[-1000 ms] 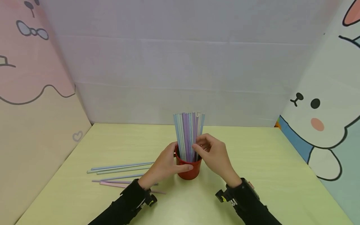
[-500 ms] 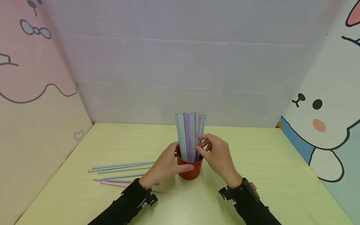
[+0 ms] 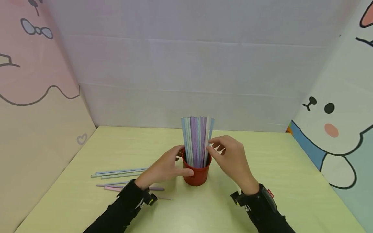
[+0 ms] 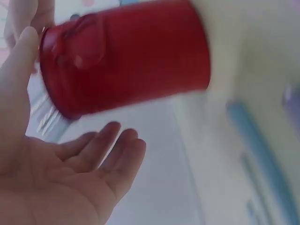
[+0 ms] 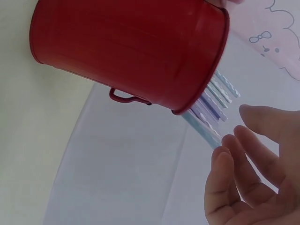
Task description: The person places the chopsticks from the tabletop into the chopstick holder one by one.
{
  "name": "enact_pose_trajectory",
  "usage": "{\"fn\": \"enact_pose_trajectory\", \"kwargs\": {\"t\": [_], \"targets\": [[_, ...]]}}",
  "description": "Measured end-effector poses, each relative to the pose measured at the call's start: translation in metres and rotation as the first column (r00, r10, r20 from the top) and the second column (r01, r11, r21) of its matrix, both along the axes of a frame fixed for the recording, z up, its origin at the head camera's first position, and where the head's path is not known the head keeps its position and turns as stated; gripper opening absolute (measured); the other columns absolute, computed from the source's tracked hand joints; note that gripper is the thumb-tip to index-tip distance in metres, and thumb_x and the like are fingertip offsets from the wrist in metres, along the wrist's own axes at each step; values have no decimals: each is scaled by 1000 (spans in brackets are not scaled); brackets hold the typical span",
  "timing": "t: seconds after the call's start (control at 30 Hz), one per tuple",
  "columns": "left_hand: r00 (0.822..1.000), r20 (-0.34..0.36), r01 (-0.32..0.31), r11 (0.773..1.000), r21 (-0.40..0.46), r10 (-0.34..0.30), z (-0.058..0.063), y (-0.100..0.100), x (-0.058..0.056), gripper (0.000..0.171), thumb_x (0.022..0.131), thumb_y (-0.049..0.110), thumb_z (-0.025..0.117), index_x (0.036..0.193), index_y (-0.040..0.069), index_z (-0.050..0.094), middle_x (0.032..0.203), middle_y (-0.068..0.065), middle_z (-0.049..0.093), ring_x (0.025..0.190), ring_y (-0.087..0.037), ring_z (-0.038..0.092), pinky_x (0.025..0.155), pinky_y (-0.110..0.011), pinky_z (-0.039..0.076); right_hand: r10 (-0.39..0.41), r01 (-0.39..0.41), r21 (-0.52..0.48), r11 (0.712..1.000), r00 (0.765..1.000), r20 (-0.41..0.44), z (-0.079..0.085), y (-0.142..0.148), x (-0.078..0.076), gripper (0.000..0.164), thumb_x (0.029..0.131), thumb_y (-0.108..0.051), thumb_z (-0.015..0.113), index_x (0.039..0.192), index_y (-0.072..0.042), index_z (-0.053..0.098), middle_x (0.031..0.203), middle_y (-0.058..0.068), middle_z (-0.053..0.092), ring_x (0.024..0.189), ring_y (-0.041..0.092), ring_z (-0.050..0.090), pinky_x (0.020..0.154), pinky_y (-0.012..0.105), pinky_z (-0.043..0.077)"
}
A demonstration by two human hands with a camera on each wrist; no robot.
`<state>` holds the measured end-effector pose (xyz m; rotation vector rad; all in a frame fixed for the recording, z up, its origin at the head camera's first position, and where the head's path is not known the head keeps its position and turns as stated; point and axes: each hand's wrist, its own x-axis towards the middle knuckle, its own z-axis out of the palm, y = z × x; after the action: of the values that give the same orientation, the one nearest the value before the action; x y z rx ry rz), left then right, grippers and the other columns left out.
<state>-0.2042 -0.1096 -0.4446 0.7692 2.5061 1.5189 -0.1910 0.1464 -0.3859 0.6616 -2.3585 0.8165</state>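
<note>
A small red bucket (image 3: 198,178) with loop handles stands upright on the table, packed with pastel straws (image 3: 196,139) in blue, green, purple and white. To its left is my left hand (image 3: 164,168), its thumb close to the rim and its fingers spread around the far side. The left wrist view shows a gap between those fingers and the red wall (image 4: 131,51). My right hand (image 3: 230,155) hovers at the right of the bundle, fingers loosely bent and fingertips beside the outer blue straw. Nothing shows between its thumb and fingers in the right wrist view.
Several loose straws lie on the table to the left, blue and green ones (image 3: 116,172) behind purple and pink ones (image 3: 112,188), partly under the left forearm. A white backdrop (image 3: 186,71) rises behind the table, with cartoon-printed panels on both sides.
My left hand has loosened from the bucket and drawn back left. The right hand has let go of a purple straw among the others and shifted right.
</note>
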Motion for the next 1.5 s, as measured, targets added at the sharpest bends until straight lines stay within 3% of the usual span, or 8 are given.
{"fn": "enact_pose_trajectory", "kwargs": {"t": [0.13,0.27,0.47,0.57,0.73,0.93,1.23,1.5], "targets": [[993,-102,-57,997,-53,52,7,-34,-7,73,98,36,78,156,6,46,147,-15,59,134,-40,58,113,-55,47,47,-47,3,999,999,16,9,3,4,22,89,-8,86,110,-8,78,99,3,74,86,19,67,69,36,62],[965,-246,-133,976,-174,88,10,-71,-10,49,100,31,77,142,12,62,134,-5,68,120,-29,66,104,-48,55,109,-110,34,993,993,35,19,5,11,29,88,-10,88,115,-9,77,107,1,74,97,16,66,78,37,63],[893,-451,-184,903,-388,-11,6,-125,-9,33,90,10,86,120,17,73,111,6,71,100,-17,68,87,-39,59,232,-236,58,970,970,75,28,3,23,39,88,-14,89,123,-12,74,118,-2,72,108,12,66,86,37,61],[879,-473,-187,870,-457,-60,2,-148,-7,32,86,5,88,113,15,74,106,5,71,95,-18,68,83,-36,59,284,-292,61,955,952,111,31,2,29,44,88,-15,89,128,-15,72,122,-6,69,111,12,64,89,34,59],[909,-401,-138,825,-547,-114,-7,-185,-1,27,85,4,88,106,15,74,98,6,70,88,-16,65,77,-33,56,353,-368,73,927,922,163,33,1,36,51,88,-13,89,133,-18,68,126,-7,65,115,11,62,93,34,58],[949,-302,-111,796,-596,-93,-21,-223,6,29,84,1,87,98,22,71,94,14,67,83,-6,60,73,-29,54,407,-437,129,890,889,209,29,-6,41,52,87,-16,89,134,-19,67,133,-4,61,121,13,58,96,34,57],[943,-326,-150,797,-586,-63,-34,-243,7,29,85,-6,80,91,22,71,87,14,63,77,-3,51,67,-28,49,457,-502,161,849,853,252,19,-18,45,49,85,-18,91,129,-17,69,132,-5,60,122,12,57,96,30,58],[941,-335,-175,778,-603,-48,-39,-242,2,29,86,-3,80,86,24,69,83,17,59,74,-2,49,66,-28,48,453,-506,180,843,850,268,15,-22,47,47,87,-19,89,129,-19,68,132,-7,61,124,12,55,97,26,56]]}}
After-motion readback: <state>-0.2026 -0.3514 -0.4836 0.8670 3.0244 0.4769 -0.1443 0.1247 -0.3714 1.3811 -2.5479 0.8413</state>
